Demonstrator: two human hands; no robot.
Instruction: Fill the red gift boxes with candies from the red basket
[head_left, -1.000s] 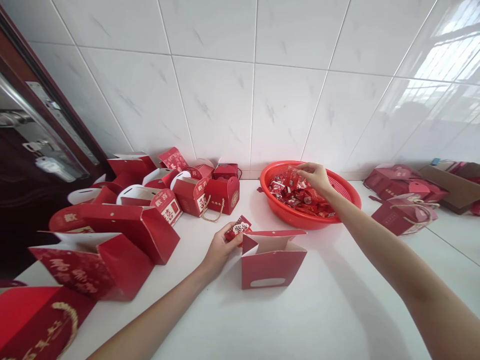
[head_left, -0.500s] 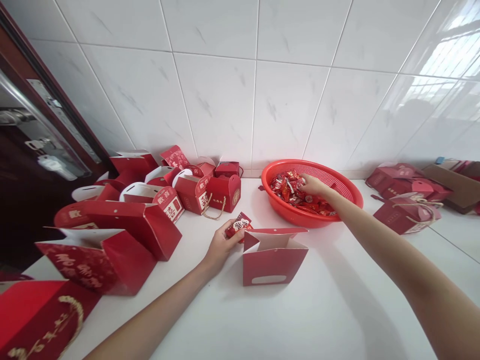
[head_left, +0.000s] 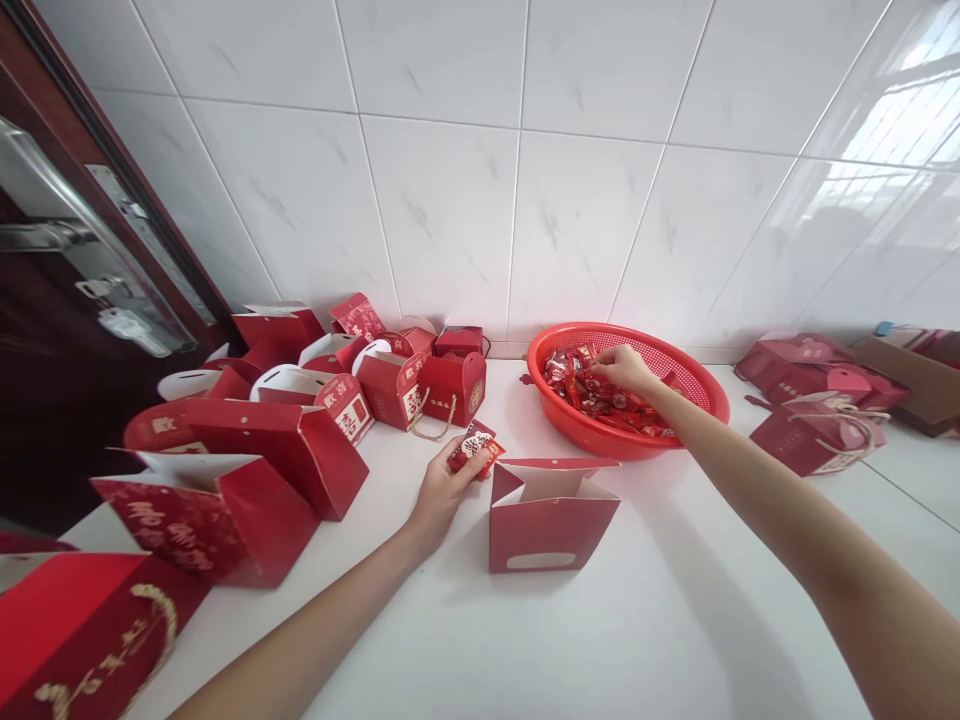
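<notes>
White counter (head_left: 660, 620) below tiled wall: left hand (head_left: 442, 490) grips a red packet (head_left: 477, 449) beside the open gift box (head_left: 550, 512); right hand (head_left: 621, 367) pinches wrapped candies (head_left: 592, 390) in the red basket (head_left: 697, 375).

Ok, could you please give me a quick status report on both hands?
Left hand holding small red packet beside open red box. Right hand among candies in red basket. Nothing blocking.
</notes>
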